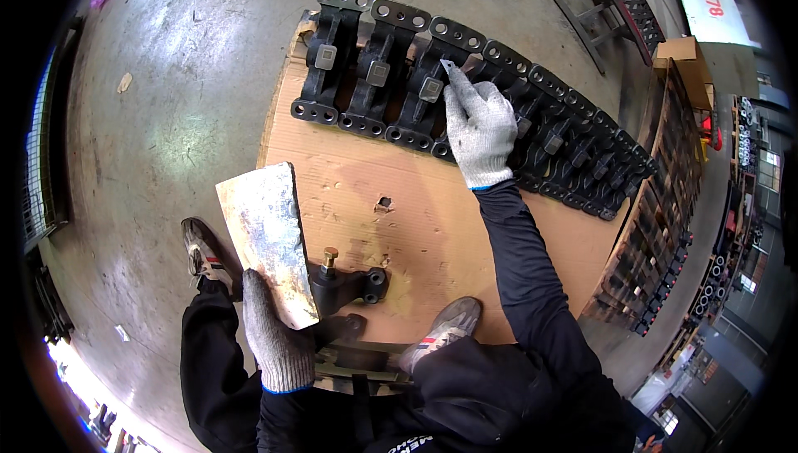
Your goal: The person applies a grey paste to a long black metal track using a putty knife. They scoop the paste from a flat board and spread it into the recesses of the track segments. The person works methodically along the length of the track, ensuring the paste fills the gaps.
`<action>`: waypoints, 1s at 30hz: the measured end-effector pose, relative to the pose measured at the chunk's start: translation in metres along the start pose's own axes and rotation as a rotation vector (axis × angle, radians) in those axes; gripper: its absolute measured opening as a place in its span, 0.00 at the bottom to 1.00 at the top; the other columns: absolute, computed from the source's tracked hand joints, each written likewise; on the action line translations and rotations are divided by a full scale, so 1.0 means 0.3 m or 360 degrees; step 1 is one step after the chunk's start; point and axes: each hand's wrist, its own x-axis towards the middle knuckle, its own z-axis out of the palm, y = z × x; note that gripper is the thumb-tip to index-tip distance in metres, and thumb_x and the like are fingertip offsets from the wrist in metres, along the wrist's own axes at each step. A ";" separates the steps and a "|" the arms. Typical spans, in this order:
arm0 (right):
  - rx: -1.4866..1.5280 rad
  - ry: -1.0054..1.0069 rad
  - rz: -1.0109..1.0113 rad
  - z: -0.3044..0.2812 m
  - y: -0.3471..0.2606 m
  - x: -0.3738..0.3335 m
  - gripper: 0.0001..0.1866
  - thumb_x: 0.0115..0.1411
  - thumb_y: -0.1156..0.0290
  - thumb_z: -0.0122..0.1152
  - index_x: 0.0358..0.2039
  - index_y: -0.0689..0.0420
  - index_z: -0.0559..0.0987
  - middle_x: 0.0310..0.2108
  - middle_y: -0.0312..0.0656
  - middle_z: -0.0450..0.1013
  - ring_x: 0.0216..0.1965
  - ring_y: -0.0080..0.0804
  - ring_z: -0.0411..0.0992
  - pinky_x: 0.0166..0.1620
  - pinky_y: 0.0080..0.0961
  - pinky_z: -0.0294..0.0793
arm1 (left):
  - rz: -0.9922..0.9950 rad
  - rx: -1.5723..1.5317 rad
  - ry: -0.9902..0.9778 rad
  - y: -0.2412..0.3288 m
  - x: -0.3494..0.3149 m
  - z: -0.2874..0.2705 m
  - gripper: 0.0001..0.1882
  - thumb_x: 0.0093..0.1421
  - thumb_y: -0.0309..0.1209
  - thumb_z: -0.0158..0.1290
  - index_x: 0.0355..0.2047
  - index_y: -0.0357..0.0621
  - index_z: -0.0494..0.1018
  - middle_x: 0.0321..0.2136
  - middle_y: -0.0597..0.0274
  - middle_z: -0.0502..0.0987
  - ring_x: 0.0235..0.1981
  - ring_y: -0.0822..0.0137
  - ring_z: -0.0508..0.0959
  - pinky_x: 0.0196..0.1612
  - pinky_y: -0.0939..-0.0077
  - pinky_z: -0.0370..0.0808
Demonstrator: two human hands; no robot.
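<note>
My left hand (278, 338), in a grey knit glove, grips the lower edge of a smudged, whitish flat sheet (264, 241) with a ragged right edge. Gloved the same way, my right hand (482, 129) reaches over a row of black cast metal parts (319, 79) with holes in their end plates. A small grey flat piece (449, 65) is pinched at its fingertips. Square grey labels (431, 89) sit on the middles of several parts. Beside the sheet, another black metal part (341, 287) with a brass bolt (330, 258) lies nearer me, partly hidden.
Cardboard (349, 162) with a torn hole lies under the parts. On the right stands a wooden stack (657, 220) with a cardboard box (688, 66) beyond it. A dark metal stand (625, 17) is at the far right. Concrete floor (166, 120) stretches left.
</note>
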 end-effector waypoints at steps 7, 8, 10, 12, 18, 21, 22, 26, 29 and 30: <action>0.0224 -0.0031 0.0053 0.003 0.000 -0.025 0.16 0.58 0.73 0.69 0.48 0.54 0.85 0.22 0.40 0.72 0.23 0.32 0.70 0.30 0.28 0.71 | -0.0049 0.0023 0.0080 0.002 -0.009 -0.011 0.28 0.71 0.48 0.48 0.63 0.42 0.65 0.54 0.62 0.76 0.53 0.64 0.76 0.58 0.62 0.72; 0.0314 -0.0021 0.0099 0.005 -0.002 -0.030 0.15 0.59 0.74 0.69 0.48 0.55 0.84 0.23 0.41 0.72 0.23 0.31 0.70 0.30 0.27 0.71 | -0.0046 0.0044 0.0113 0.001 -0.010 -0.012 0.28 0.71 0.48 0.48 0.63 0.43 0.66 0.54 0.62 0.75 0.54 0.64 0.76 0.58 0.62 0.72; 0.0350 -0.0002 0.0238 0.003 0.000 -0.032 0.15 0.60 0.74 0.68 0.48 0.58 0.84 0.23 0.42 0.72 0.23 0.29 0.70 0.30 0.26 0.70 | -0.0046 0.0093 0.0173 0.002 -0.012 -0.009 0.28 0.71 0.48 0.48 0.63 0.43 0.66 0.54 0.62 0.75 0.54 0.64 0.76 0.58 0.61 0.72; 0.0359 -0.0037 0.0365 -0.007 -0.009 -0.022 0.13 0.61 0.76 0.67 0.48 0.60 0.84 0.27 0.43 0.77 0.27 0.30 0.74 0.34 0.26 0.73 | -0.0098 0.0034 0.0055 0.012 -0.019 -0.009 0.27 0.71 0.48 0.48 0.63 0.44 0.66 0.55 0.63 0.75 0.54 0.64 0.76 0.58 0.62 0.72; 0.0644 0.0123 0.0487 0.034 0.024 -0.012 0.12 0.62 0.72 0.66 0.45 0.63 0.84 0.36 0.49 0.81 0.36 0.37 0.81 0.41 0.28 0.77 | -0.0007 0.0535 0.0157 0.005 -0.013 -0.005 0.40 0.70 0.60 0.37 0.66 0.38 0.57 0.54 0.42 0.74 0.49 0.43 0.81 0.42 0.41 0.84; 0.0771 0.0071 0.0604 0.035 0.030 -0.015 0.12 0.63 0.72 0.65 0.44 0.64 0.84 0.39 0.50 0.82 0.41 0.38 0.81 0.46 0.28 0.77 | 0.0016 0.0534 0.0155 0.007 -0.021 0.016 0.40 0.70 0.60 0.36 0.66 0.37 0.57 0.55 0.40 0.74 0.50 0.42 0.80 0.43 0.41 0.84; 0.0800 0.0063 0.0615 0.039 0.035 -0.019 0.12 0.63 0.71 0.65 0.44 0.64 0.84 0.39 0.50 0.82 0.41 0.38 0.81 0.46 0.28 0.77 | 0.0017 0.0532 0.0156 0.006 -0.021 0.017 0.40 0.70 0.60 0.36 0.66 0.36 0.57 0.55 0.40 0.74 0.50 0.41 0.80 0.43 0.41 0.83; 0.0817 -0.0007 0.0629 0.041 0.031 -0.026 0.12 0.63 0.72 0.65 0.44 0.63 0.84 0.39 0.48 0.82 0.41 0.36 0.81 0.47 0.27 0.77 | 0.0007 0.0508 0.0144 0.006 -0.018 0.010 0.41 0.69 0.60 0.37 0.67 0.36 0.57 0.56 0.39 0.73 0.50 0.40 0.80 0.43 0.41 0.83; 0.0818 -0.0017 0.0560 0.038 0.028 -0.024 0.11 0.62 0.72 0.66 0.44 0.63 0.84 0.37 0.48 0.82 0.39 0.36 0.81 0.45 0.27 0.77 | -0.0001 0.0405 0.0099 0.003 -0.020 0.024 0.41 0.69 0.60 0.37 0.67 0.36 0.57 0.56 0.39 0.73 0.51 0.40 0.79 0.44 0.41 0.82; 0.0831 -0.0013 0.0529 0.036 0.024 -0.019 0.11 0.62 0.73 0.66 0.44 0.62 0.84 0.36 0.47 0.82 0.38 0.36 0.81 0.44 0.27 0.77 | -0.0019 0.0420 0.0077 0.008 -0.021 0.022 0.41 0.69 0.60 0.37 0.67 0.37 0.57 0.56 0.39 0.73 0.51 0.40 0.79 0.44 0.41 0.82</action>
